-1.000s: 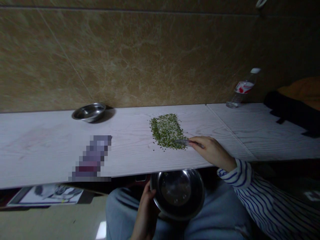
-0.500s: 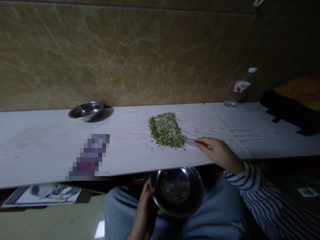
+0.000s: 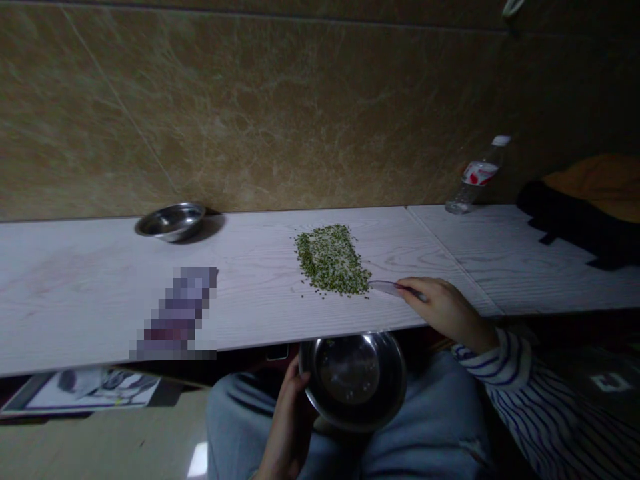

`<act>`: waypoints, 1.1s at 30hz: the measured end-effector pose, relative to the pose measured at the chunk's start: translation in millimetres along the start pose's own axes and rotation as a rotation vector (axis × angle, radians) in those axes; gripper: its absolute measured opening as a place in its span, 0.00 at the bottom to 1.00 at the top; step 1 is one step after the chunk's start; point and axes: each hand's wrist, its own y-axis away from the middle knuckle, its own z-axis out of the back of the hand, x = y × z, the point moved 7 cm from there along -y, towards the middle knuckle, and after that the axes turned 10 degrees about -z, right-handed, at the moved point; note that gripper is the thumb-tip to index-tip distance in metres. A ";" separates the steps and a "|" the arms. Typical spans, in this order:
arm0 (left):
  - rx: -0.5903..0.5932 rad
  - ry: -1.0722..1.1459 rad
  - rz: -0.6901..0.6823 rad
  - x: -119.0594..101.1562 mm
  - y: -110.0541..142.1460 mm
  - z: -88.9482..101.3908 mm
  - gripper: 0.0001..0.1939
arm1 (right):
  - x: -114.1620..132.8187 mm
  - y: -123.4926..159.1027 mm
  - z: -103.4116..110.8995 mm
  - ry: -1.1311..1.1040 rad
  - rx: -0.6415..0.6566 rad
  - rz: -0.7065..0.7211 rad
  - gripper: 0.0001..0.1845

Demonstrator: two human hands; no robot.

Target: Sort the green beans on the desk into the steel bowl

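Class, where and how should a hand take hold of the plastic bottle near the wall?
Probably best around the middle of the bottle, at its label, from the front: its body is slim and round, it stands upright, and the wall blocks the back.

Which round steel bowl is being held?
The round steel bowl in the left hand, over the lap; the other bowl sits untouched on the white wood-grain counter.

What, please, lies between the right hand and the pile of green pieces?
A thin blade, held in the right hand, spans that stretch up to the green pile; the head view shows this.
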 end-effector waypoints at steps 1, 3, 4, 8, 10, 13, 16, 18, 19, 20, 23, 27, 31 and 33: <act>-0.002 0.004 0.001 -0.4 0.4 -0.6 0.22 | 1.0 1.2 1.1 -0.005 0.002 0.005 0.12; -0.004 0.005 0.008 -1.1 1.2 -1.5 0.23 | 1.2 2.5 4.3 -0.012 -0.006 0.005 0.12; -0.003 0.001 0.015 -1.3 1.5 -1.8 0.23 | 0.4 2.7 5.6 -0.012 -0.009 -0.001 0.12; -0.001 -0.025 0.032 -1.6 2.4 -0.9 0.25 | -1.9 4.6 6.7 -0.001 -0.015 -0.016 0.12; 0.001 -0.026 0.033 -1.5 2.3 -0.4 0.25 | 0.6 7.3 5.1 -0.006 -0.012 -0.006 0.12; -0.004 -0.022 0.048 -0.5 2.5 -0.3 0.26 | 6.9 11.5 3.4 -0.022 -0.006 0.013 0.12; -0.008 -0.021 0.063 -0.9 3.5 -1.9 0.27 | 11.1 12.1 5.2 -0.028 -0.018 0.018 0.13; -0.002 -0.011 0.063 -2.2 4.4 -4.1 0.25 | 11.4 10.7 6.5 -0.030 -0.022 0.012 0.12; -0.003 -0.002 0.062 -2.8 4.9 -5.0 0.24 | 11.1 10.0 6.4 -0.032 -0.018 0.008 0.12; -0.008 0.009 0.060 -3.2 5.2 -5.4 0.24 | 10.7 9.4 6.1 -0.035 -0.013 0.005 0.12; -0.036 0.030 0.060 -3.7 5.8 -4.5 0.24 | 10.6 9.4 3.0 -0.045 0.014 0.004 0.12; -0.038 0.008 0.069 -3.5 5.6 -2.9 0.27 | 11.0 8.7 1.2 -0.057 0.015 -0.001 0.12; -0.033 -0.015 0.049 -4.6 4.6 -1.9 0.26 | 12.2 6.2 -0.3 -0.055 0.020 -0.009 0.11; -0.036 -0.011 0.042 -4.8 4.4 -1.9 0.25 | 14.2 6.2 -1.5 -0.060 0.031 0.003 0.12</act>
